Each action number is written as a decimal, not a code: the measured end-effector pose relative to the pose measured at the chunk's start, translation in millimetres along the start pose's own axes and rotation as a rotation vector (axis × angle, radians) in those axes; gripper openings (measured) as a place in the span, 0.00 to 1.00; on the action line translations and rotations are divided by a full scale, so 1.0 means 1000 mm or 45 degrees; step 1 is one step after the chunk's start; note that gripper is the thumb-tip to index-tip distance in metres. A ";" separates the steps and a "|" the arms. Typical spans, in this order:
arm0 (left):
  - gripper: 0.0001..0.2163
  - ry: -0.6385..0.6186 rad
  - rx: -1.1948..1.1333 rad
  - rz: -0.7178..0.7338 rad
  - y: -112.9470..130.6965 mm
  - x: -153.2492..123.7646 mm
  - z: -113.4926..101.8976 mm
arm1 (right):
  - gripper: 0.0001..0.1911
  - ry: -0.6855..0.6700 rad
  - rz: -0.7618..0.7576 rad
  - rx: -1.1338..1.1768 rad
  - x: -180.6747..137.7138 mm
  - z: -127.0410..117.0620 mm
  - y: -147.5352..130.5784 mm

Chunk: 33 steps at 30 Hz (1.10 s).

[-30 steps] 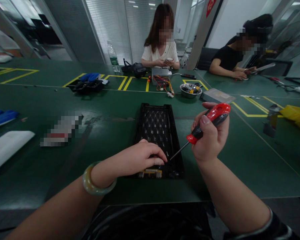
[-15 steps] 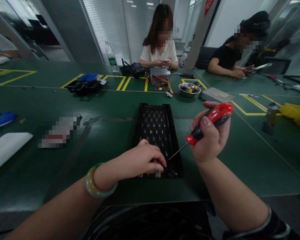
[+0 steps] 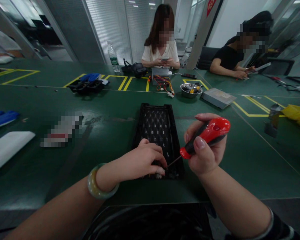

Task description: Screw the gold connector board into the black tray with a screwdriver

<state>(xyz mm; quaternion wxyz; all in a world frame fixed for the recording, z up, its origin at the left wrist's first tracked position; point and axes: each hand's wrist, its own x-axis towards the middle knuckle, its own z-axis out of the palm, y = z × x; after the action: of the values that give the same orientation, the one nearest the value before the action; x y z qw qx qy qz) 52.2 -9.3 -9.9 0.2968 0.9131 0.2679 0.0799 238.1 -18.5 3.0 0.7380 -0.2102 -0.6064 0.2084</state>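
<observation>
Black panel: lying flat on the bench, long axis running away from the body, near end sitting under the left hand.
Screwdriver: slanting down and leftward from its red handle, tip meeting the panel's near end just beside the left fingertips.
Right hand: grip clamped round the handle, hovering right of the panel's near corner.
Left hand: fingers bent onto the near edge, grip pinching or merely pressing, impossible to tell; lying nearer the tip.
Beyond: steel bowl and grey drive resting well past the far end.
</observation>
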 end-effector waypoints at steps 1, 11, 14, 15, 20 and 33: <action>0.09 0.001 -0.004 0.000 0.000 0.000 0.000 | 0.17 -0.007 -0.010 0.010 0.000 0.000 0.000; 0.08 0.019 -0.044 -0.012 0.002 -0.001 -0.002 | 0.27 -0.354 0.045 -0.052 0.006 -0.006 -0.002; 0.06 0.037 -0.055 -0.032 0.002 -0.003 -0.002 | 0.30 -0.438 0.048 0.038 0.002 -0.011 -0.002; 0.05 0.038 -0.056 -0.036 0.002 -0.003 -0.002 | 0.31 -0.452 0.073 0.059 0.001 -0.012 -0.003; 0.07 0.045 -0.057 -0.057 0.004 -0.003 -0.002 | 0.26 -0.540 0.300 0.222 0.002 -0.013 -0.012; 0.11 0.052 0.011 -0.047 0.004 -0.001 0.000 | 0.19 -0.415 0.298 0.239 0.002 -0.008 -0.003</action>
<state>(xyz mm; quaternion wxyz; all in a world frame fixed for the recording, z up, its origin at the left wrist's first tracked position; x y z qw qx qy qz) 52.6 -12.6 -7.3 0.2887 0.9075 0.2911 0.0916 246.0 -20.4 4.8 0.6173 -0.1730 -0.6670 0.3796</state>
